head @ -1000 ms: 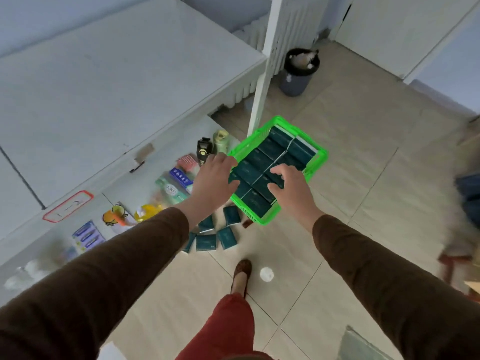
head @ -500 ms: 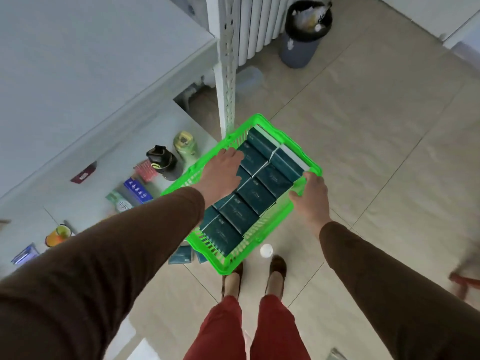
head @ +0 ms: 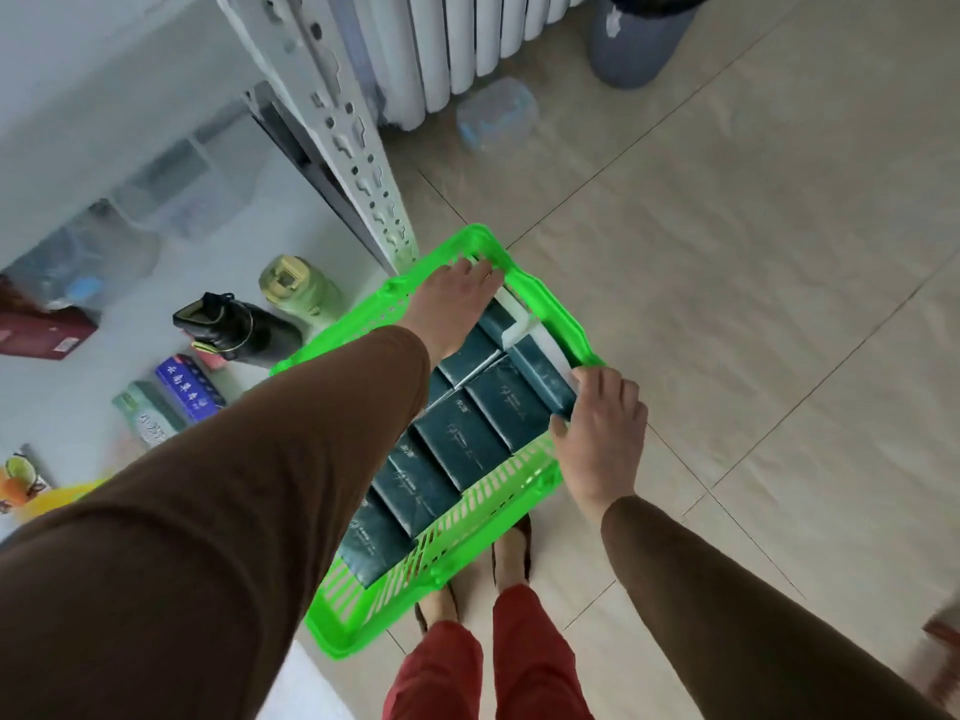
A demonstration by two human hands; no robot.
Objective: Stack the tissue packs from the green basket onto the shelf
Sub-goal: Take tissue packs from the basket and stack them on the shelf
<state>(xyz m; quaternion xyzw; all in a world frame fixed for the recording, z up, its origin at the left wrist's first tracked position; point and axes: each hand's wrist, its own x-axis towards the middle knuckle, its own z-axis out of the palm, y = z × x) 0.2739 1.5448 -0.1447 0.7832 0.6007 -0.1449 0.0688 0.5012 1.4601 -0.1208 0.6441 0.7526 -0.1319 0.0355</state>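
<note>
Both hands (head: 597,439) grip green basket (head: 545,304) w/ dark tissue packs (head: 462,439).

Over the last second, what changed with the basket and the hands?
The green basket came up off the floor; it now hangs above the feet. The left hand moved from the packs to the far rim, and the right hand took a grip on the near-right rim. The tissue packs stayed in the basket; none has been taken out.

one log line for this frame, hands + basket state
left hand: grips far rim | right hand: grips right rim | basket: held off floor, beside shelf post | tissue packs: inside basket
</note>
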